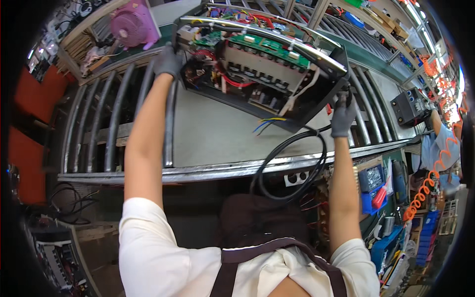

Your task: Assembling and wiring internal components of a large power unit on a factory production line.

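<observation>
An open electronic unit (267, 74) with a black metal housing lies tilted across the conveyor, showing green circuit boards, red wires and rows of dark components. A bright metal bar runs along its top. My left hand (168, 62), in a grey glove, is closed on the unit's left end. At the right end, my right hand (342, 116), also gloved, grips the housing's corner; its fingertips are partly hidden. A thick black cable (289, 143) hangs in loops below the right side over the conveyor's front edge. Its bare-ended blue, yellow and green leads (268, 123) rest near the housing.
Metal rollers (116, 119) flank a flat grey plate (208, 133). A pink fan (131, 27) stands at the back left. Farther right, another person's hand (433, 111) is by a dark boxed unit (410, 106). An orange coiled hose (420, 198) hangs above blue bins (368, 200).
</observation>
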A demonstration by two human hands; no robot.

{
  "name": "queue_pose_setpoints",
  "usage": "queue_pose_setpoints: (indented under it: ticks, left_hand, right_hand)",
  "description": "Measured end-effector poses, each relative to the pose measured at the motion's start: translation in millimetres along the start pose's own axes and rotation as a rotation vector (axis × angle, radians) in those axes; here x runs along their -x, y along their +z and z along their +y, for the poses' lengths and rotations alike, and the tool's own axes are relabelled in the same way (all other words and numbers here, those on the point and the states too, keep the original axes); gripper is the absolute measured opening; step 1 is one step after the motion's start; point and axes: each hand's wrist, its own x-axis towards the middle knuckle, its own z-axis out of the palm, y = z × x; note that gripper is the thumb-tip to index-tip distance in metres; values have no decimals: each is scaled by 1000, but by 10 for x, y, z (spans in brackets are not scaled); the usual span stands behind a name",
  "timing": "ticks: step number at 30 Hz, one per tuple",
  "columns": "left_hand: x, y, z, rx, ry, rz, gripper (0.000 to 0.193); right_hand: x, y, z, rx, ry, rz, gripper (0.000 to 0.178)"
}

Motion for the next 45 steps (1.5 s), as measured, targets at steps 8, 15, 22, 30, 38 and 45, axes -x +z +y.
queue_pose_setpoints:
  ticks: [8,15,22,30,38,45]
  left_hand:
    - [1537,-1124,674,-71,37,-43,39]
    - [2204,-1482,985,-10,22,-83,42]
    - [2275,-1344,1166,717,111,-344,63]
    - [1558,-1713,1519,906,631,-29,63]
    - [1406,-1292,1656,817,573,197,19]
    - [1689,-1694,1933,588,613,235,18]
  right_hand:
    - [-230,-308,-19,91,508,26,41]
    - [1054,-346,245,384,323,-104,62]
    - [2073,-896,-619,393,452,-330,61]
    - [2680,-1868,-1373,281,143,-206,50]
    - [2395,-2469,-1475,233,473,233,32]
    - [948,-1062,-747,392,-11,77,57]
